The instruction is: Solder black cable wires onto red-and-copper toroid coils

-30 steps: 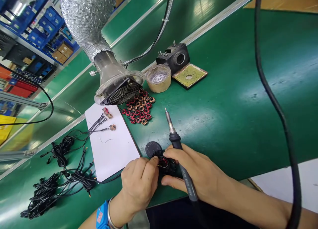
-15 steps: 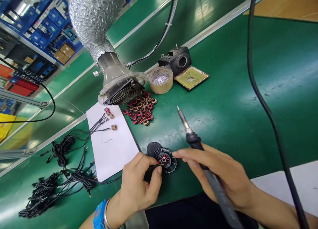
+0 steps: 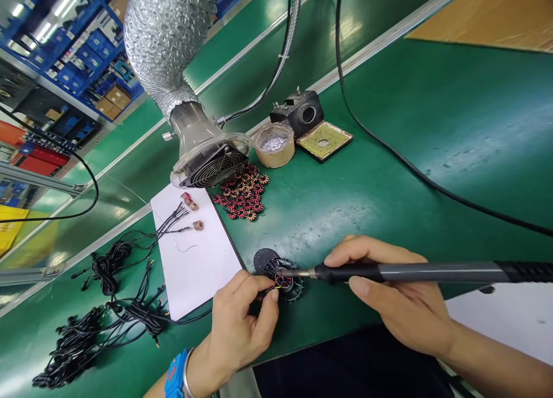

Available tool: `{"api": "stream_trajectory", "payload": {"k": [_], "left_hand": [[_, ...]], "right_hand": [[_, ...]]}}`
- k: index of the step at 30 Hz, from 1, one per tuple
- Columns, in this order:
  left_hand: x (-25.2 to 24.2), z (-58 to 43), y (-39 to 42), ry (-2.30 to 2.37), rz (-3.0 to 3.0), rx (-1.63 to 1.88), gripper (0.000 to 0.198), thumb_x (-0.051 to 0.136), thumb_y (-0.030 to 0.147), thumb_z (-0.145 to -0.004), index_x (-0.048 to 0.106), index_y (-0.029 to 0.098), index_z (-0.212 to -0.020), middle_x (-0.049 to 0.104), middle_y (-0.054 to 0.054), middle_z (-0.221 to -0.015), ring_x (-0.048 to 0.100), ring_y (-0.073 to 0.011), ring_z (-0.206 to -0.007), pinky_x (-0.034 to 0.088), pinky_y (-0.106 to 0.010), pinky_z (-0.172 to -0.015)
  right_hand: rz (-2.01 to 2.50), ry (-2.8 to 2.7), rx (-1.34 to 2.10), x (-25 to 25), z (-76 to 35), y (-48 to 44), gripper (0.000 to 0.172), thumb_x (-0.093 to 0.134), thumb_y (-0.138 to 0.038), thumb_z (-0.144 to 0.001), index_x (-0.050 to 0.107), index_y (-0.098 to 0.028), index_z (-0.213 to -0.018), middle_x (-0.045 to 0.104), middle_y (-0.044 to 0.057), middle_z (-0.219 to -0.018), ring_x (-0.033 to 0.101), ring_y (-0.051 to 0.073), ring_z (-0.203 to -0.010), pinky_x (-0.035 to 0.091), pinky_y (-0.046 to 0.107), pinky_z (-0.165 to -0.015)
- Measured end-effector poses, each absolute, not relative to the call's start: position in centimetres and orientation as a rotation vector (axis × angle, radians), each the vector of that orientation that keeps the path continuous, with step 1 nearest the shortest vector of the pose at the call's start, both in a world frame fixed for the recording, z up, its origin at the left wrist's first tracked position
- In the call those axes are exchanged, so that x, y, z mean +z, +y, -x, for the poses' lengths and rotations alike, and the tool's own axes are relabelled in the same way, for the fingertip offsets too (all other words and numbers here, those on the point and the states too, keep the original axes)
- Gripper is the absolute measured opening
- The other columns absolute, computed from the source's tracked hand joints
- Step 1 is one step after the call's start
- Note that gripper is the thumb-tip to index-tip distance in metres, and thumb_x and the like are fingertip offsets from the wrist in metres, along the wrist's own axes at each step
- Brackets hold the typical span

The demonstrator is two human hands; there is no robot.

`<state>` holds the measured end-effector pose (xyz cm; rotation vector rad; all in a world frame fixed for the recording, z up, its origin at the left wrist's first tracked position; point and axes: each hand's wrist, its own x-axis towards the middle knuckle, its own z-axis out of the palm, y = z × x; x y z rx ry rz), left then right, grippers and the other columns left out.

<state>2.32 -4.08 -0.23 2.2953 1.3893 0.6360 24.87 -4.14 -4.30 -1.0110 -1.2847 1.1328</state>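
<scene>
While my left hand (image 3: 239, 329) is pinching thin wires (image 3: 273, 288) at the black stator (image 3: 294, 291), my closed right hand (image 3: 395, 294) is holding the soldering iron (image 3: 410, 273) level, its tip (image 3: 302, 273) pointing left, just beside the stator's coil.

Electronics workshop, shown by a green desk (image 3: 410, 156), a soldering iron (image 3: 410, 272) held in use, a silver fume hose (image 3: 162, 41) hung overhead, blue bins (image 3: 73, 78) stacked on shelves (image 3: 32, 55) behind
</scene>
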Motion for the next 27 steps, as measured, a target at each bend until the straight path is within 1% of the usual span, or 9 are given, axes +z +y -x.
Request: {"api": "stream_trajectory", "payload": {"k": [3, 8, 15, 22, 27], "left_hand": [[-0.2, -2.33, -4.09, 1.388, -2.307, 0.638, 0.007, 0.058, 0.014, -0.084, 0.065, 0.016, -0.088, 0.059, -0.001, -0.067, 0.051, -0.0113, -0.057, 0.038, -0.022, -0.052], [-0.26, -2.36, -4.05, 1.383, -2.307, 0.631, 0.007, 0.058, 0.014, -0.085, 0.064, 0.016, -0.087, 0.059, -0.001, -0.067, 0.049, -0.0109, -0.055, 0.037, -0.023, -0.05], [-0.19, -2.28, -4.21, 1.396, -2.322, 0.6, 0.008, 0.058, 0.013, -0.085, 0.063, 0.017, -0.089, 0.061, -0.001, -0.07, 0.052, -0.0115, -0.057, 0.039, -0.022, -0.051], [-0.18, -2.29, -4.21, 1.377, -2.412, 0.638, 0.01, 0.058, 0.011, -0.084, 0.061, 0.017, -0.09, 0.061, -0.002, -0.07, 0.055, -0.0119, -0.058, 0.041, -0.022, -0.051], [-0.18, -2.4, -4.35, 1.384, -2.428, 0.625, 0.009, 0.057, 0.011, -0.084, 0.06, 0.018, -0.088, 0.059, -0.001, -0.068, 0.053, -0.0114, -0.056, 0.041, -0.022, -0.05]], "right_hand": [[0.992, -1.253, 1.183, -4.59, -24.65, -4.3, 0.013, 0.052, -0.024, -0.086, 0.063, -0.024, -0.093, 0.058, 0.002, -0.074, 0.05, 0.016, -0.061, 0.032, 0.028, -0.051], [0.969, -1.282, 1.181, -4.62, -24.79, -4.35, 0.014, 0.051, -0.024, -0.086, 0.063, -0.023, -0.093, 0.057, 0.002, -0.073, 0.05, 0.017, -0.062, 0.033, 0.029, -0.052], [0.931, -1.363, 1.15, -4.75, -25.12, -4.09, 0.015, 0.05, -0.021, -0.087, 0.062, -0.022, -0.095, 0.059, 0.002, -0.074, 0.054, 0.017, -0.064, 0.036, 0.028, -0.052], [0.926, -1.374, 1.111, -4.68, -25.5, -3.98, 0.015, 0.049, -0.019, -0.086, 0.061, -0.024, -0.094, 0.056, 0.0, -0.069, 0.051, 0.016, -0.059, 0.037, 0.027, -0.052], [0.891, -1.361, 1.141, -4.89, -25.31, -4.01, 0.016, 0.049, -0.019, -0.086, 0.061, -0.025, -0.094, 0.054, -0.001, -0.064, 0.049, 0.015, -0.055, 0.036, 0.026, -0.05]]}}
